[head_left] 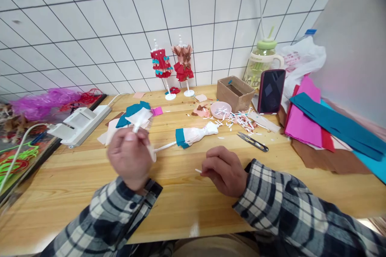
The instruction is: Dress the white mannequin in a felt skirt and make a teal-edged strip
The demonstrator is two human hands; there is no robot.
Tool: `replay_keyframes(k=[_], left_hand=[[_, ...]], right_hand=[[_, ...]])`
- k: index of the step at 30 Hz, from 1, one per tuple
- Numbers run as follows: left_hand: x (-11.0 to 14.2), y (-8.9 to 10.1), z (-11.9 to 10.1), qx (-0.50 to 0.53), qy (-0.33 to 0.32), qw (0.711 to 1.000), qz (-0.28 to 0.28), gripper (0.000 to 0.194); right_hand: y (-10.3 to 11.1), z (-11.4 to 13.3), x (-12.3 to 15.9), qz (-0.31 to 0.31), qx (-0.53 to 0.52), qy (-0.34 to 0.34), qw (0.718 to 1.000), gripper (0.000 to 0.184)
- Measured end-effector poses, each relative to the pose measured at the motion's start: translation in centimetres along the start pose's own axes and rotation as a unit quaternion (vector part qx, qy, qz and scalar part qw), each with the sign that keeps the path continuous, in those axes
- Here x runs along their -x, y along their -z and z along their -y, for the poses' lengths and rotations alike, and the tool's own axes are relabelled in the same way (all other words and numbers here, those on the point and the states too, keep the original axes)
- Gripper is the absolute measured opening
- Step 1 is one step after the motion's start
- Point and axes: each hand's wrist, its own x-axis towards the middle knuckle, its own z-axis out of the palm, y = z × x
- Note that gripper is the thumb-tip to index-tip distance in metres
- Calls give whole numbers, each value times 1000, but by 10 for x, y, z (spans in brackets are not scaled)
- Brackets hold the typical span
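– Where to find the dress stand (196, 135)?
– Lying on the table (181, 204), white top pointing right, base near the left hand (129, 154); cannot tell whether touching.
– And the fingers?
– On the left, pinching a small white piece (136, 127). On the right hand (224, 172), curled, pinching a thin white strip (198, 171).
– Further out?
– Snips (252, 141), then the pink bowl (212, 111) and brown box (231, 98); near the wall (205, 34), two upright stands (162, 64).

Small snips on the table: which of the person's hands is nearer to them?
The right. The right hand is just left of the snips and closer to the body; the left hand is much farther off to their left.
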Motion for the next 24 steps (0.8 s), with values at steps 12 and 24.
replay_keyframes(k=[12,24], left_hand=[[-52,23,89,-280,56,946,153,33],[2,-41,-44,41,-37,943,328,28]], right_hand=[[-1,-31,-12,-24,-161,-296,941,18],[12,-37,-13,-36,-170,-299,938,20]])
